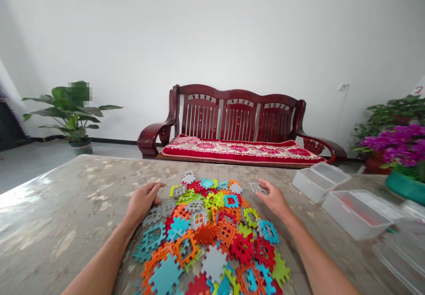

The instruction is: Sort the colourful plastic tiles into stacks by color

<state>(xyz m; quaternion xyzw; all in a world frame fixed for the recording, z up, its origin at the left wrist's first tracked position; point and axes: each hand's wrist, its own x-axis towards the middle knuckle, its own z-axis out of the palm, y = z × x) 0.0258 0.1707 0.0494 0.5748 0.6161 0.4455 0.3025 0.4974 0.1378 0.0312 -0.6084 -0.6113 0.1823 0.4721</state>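
Note:
A heap of interlocking plastic tiles (206, 233) in red, orange, blue, lime and grey spreads over the table in front of me. Many have toothed edges and window-like cutouts. At the heap's far right side, my right hand (275, 199) has its thumb and fingers closed at the edge of a grey interlocking tile (255, 187). My left hand (143, 201) rests at the heap's left side, close to some grey windowed tiles (159, 213). Its index finger is stretched out and nothing shows in its grasp; the lower fingers are partly hidden.
The table (83, 206) has a patterned, shiny cover. Translucent plastic boxes (355, 215) stand at the right, one with something reddish inside. Purple flowers in a teal pot (407, 186) are beyond them. A wooden bench (237, 113) with a red cushion stands behind the table.

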